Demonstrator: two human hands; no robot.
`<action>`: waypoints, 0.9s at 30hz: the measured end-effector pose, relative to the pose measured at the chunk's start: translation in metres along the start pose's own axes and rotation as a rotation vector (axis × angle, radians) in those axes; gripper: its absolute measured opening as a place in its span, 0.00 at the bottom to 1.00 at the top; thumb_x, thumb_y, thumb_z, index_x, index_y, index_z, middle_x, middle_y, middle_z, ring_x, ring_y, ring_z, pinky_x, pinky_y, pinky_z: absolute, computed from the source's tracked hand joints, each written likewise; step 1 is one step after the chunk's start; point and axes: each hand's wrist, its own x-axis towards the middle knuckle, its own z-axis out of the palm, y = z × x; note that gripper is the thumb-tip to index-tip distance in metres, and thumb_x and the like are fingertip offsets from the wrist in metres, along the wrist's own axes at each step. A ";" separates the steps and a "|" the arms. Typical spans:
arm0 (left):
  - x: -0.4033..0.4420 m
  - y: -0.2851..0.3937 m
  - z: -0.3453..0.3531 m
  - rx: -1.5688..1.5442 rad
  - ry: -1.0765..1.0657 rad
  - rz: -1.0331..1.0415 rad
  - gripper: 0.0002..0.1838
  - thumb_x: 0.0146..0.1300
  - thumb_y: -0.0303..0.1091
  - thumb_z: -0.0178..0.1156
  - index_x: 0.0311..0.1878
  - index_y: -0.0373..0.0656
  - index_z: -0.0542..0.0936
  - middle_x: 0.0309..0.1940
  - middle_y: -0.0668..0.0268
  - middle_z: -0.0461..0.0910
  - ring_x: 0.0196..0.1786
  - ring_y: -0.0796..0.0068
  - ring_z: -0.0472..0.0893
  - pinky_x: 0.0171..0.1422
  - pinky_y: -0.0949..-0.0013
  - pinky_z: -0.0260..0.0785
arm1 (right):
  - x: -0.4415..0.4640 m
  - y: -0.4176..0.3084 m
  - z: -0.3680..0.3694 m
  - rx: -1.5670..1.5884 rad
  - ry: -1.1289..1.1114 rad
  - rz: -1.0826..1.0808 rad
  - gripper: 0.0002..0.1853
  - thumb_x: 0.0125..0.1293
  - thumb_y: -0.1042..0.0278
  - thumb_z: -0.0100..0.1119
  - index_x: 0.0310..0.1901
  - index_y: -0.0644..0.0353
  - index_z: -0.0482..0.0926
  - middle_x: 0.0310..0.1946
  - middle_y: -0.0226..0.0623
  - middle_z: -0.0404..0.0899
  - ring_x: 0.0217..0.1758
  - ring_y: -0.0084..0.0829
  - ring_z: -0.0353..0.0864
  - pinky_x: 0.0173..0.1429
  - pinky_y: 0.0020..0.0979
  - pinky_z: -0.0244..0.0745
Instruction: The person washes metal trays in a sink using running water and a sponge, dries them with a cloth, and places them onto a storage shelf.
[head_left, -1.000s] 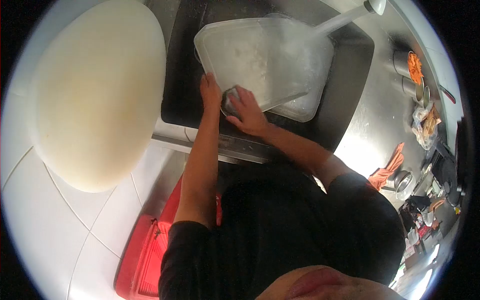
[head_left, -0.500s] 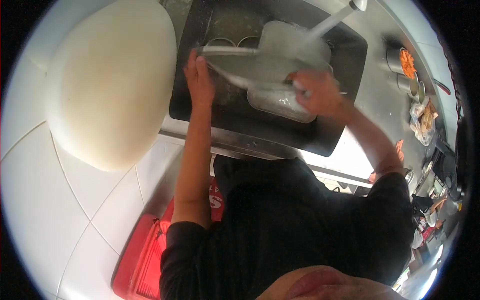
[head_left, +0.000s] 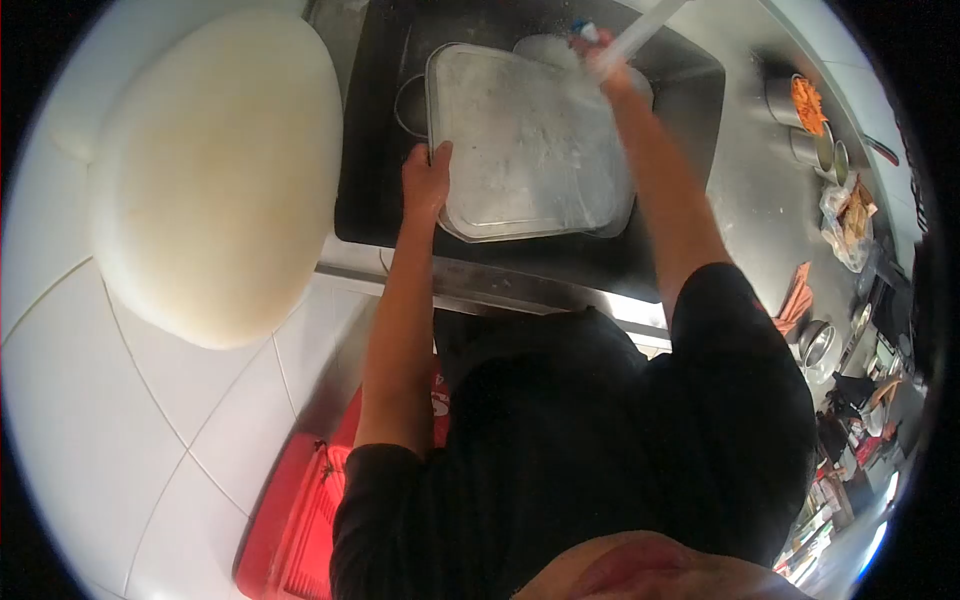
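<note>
A rectangular metal tray [head_left: 530, 140] with rounded corners lies tilted over the sink, its broad face toward me and wet. At its left edge, my left hand [head_left: 428, 180] is closed on the rim, thumb on the near face. My right hand [head_left: 600, 55] is at the tray's far right corner, blurred and under the water stream [head_left: 645, 30]. Its fingers are closed around a small blue-and-white thing [head_left: 583, 30] whose kind I cannot make out. Behind the tray a pale translucent container [head_left: 545, 47] shows only in part.
The dark sink basin [head_left: 385, 200] holds a round rim [head_left: 408, 105] left of the tray. A large white rounded object [head_left: 215, 180] stands left of the sink. On the steel counter [head_left: 745, 170] at right are metal containers, one with orange shreds [head_left: 808, 105], and a plastic bag [head_left: 845, 230].
The tray has turned from nearly edge-on to showing its broad face. My right hand has moved up and away to the far corner; my left hand has shifted slightly nearer and right.
</note>
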 end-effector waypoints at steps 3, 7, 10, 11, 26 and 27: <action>0.006 -0.032 0.016 -0.066 0.031 -0.004 0.18 0.64 0.41 0.60 0.36 0.30 0.76 0.28 0.51 0.77 0.34 0.62 0.77 0.42 0.61 0.68 | -0.087 -0.015 0.092 -0.600 0.034 0.107 0.22 0.61 0.66 0.61 0.57 0.60 0.75 0.53 0.43 0.79 0.56 0.41 0.78 0.59 0.40 0.72; 0.007 -0.044 0.014 -0.032 0.075 -0.095 0.18 0.65 0.40 0.58 0.39 0.29 0.74 0.33 0.50 0.78 0.37 0.60 0.78 0.45 0.60 0.68 | -0.208 -0.078 0.174 -0.754 -0.267 -0.569 0.18 0.65 0.61 0.56 0.53 0.58 0.77 0.58 0.50 0.73 0.62 0.50 0.70 0.68 0.46 0.63; 0.003 -0.055 0.017 -0.091 0.050 -0.075 0.18 0.67 0.40 0.56 0.41 0.29 0.73 0.35 0.49 0.77 0.39 0.61 0.77 0.48 0.61 0.67 | -0.195 0.016 0.099 -0.897 -0.040 -0.225 0.19 0.69 0.60 0.48 0.52 0.66 0.76 0.57 0.54 0.72 0.60 0.54 0.69 0.67 0.48 0.62; 0.003 -0.053 0.015 -0.088 0.055 -0.054 0.18 0.67 0.40 0.55 0.42 0.29 0.73 0.36 0.49 0.77 0.40 0.61 0.76 0.48 0.61 0.67 | -0.182 0.044 0.060 -0.850 0.029 0.022 0.19 0.70 0.59 0.46 0.49 0.68 0.76 0.54 0.55 0.73 0.57 0.55 0.70 0.65 0.49 0.63; 0.009 -0.078 0.012 -0.082 0.088 -0.041 0.19 0.72 0.41 0.47 0.44 0.31 0.73 0.36 0.45 0.76 0.40 0.50 0.76 0.49 0.57 0.66 | -0.064 0.025 0.099 -0.858 0.060 -0.294 0.11 0.61 0.63 0.55 0.43 0.56 0.77 0.36 0.45 0.77 0.32 0.48 0.74 0.41 0.50 0.68; 0.008 -0.074 0.014 -0.103 0.103 -0.036 0.19 0.72 0.42 0.47 0.43 0.31 0.73 0.35 0.45 0.76 0.40 0.50 0.77 0.48 0.56 0.66 | -0.045 0.036 0.060 -0.947 0.128 -0.204 0.13 0.62 0.61 0.55 0.45 0.57 0.77 0.38 0.46 0.78 0.36 0.48 0.74 0.44 0.50 0.68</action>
